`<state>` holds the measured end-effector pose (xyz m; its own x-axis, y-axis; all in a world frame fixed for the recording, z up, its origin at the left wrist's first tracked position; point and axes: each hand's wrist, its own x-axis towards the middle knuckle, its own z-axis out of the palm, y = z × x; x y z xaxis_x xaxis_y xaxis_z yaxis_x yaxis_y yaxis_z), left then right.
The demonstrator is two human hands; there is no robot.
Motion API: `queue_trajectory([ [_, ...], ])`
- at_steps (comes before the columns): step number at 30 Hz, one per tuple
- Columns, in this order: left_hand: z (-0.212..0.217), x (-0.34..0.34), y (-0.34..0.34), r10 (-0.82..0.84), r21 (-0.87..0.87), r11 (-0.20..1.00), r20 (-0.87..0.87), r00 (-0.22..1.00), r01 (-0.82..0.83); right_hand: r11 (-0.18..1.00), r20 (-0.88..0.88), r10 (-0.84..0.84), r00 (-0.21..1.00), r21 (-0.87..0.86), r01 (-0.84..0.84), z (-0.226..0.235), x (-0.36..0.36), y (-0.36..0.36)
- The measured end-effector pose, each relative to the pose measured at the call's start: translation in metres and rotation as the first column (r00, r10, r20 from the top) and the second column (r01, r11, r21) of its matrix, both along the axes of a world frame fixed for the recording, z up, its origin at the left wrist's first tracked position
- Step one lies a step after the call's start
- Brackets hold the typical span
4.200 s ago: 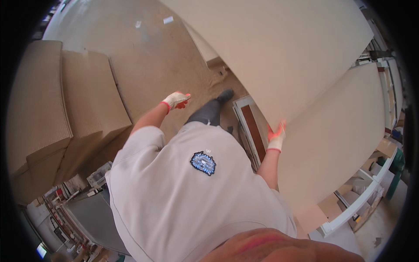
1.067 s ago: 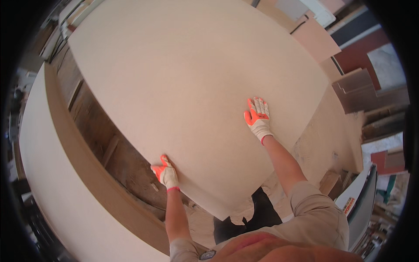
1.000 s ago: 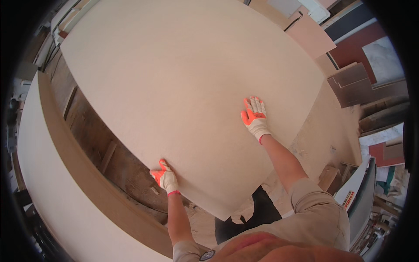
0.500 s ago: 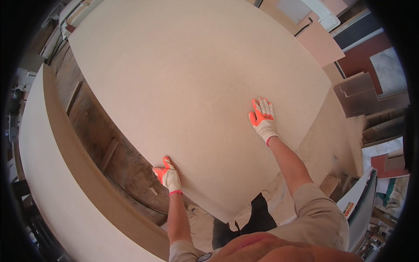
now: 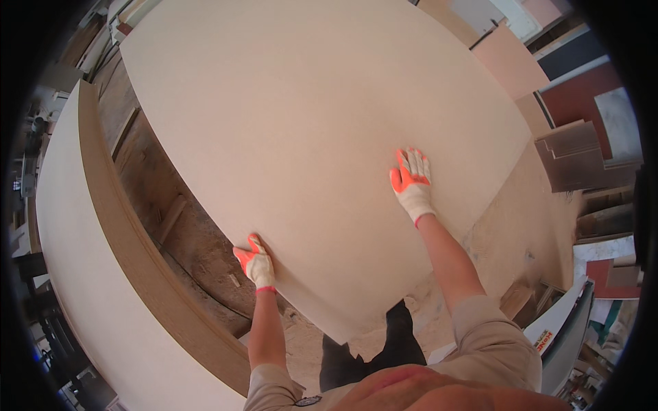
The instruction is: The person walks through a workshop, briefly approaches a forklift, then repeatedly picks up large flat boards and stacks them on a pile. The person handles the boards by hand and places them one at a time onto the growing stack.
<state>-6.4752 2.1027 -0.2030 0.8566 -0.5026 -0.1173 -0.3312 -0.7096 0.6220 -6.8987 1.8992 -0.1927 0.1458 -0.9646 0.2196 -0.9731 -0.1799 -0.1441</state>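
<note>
A large pale, smooth board [image 5: 308, 130] stretches out in front of me, its near corner close to my legs. At its left edge is my left hand [image 5: 257, 266], in a white and orange work glove. The thumb lies on the top face and the fingers curl over the edge, partly hidden, so the hand is closed on the board. My right hand [image 5: 412, 188], gloved the same way, rests flat on the board's surface further right, fingers stretched out and holding nothing.
On the left stands a stack of pale boards [image 5: 130, 222] with brown edges. Between it and my board, wooden strips [image 5: 173, 216] lie on the dusty floor [image 5: 205, 236]. Brown and reddish panel offcuts [image 5: 572, 154] line the right side. A white panel [image 5: 558, 318] leans near my right elbow.
The board and both hands hold nearly the same relation. In the picture my left hand appears slightly up and left, while the surroundings shift a little as my view moves.
</note>
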Motion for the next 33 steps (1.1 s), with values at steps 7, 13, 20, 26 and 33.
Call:
queue_trajectory([
  [7, -0.004, 0.001, 0.000, -0.013, 0.085, 0.996, 0.087, 0.996, 0.006, 0.999, -0.063, -0.001, 0.998, 0.048, 0.005, 0.003, -0.003, 0.003],
  [13, -0.009, 0.030, -0.032, -0.012, 0.168, 0.986, 0.007, 1.000, 0.011, 0.998, -0.063, 0.002, 0.998, 0.067, 0.002, 0.003, 0.017, -0.030],
  [20, -0.015, 0.027, -0.031, 0.030, 0.139, 0.989, 0.127, 0.991, -0.048, 0.996, -0.065, 0.027, 0.998, 0.092, -0.021, 0.002, 0.013, -0.030],
  [26, 0.015, 0.033, -0.049, 0.106, -0.150, 0.973, -0.398, 0.911, -0.178, 1.000, -0.053, 0.011, 0.999, 0.026, -0.010, -0.020, -0.001, -0.037],
  [33, 0.044, -0.072, 0.154, -0.045, 0.286, 0.956, -0.070, 0.997, 0.063, 1.000, 0.121, -0.017, 0.992, 0.001, 0.017, -0.030, 0.003, -0.054],
])
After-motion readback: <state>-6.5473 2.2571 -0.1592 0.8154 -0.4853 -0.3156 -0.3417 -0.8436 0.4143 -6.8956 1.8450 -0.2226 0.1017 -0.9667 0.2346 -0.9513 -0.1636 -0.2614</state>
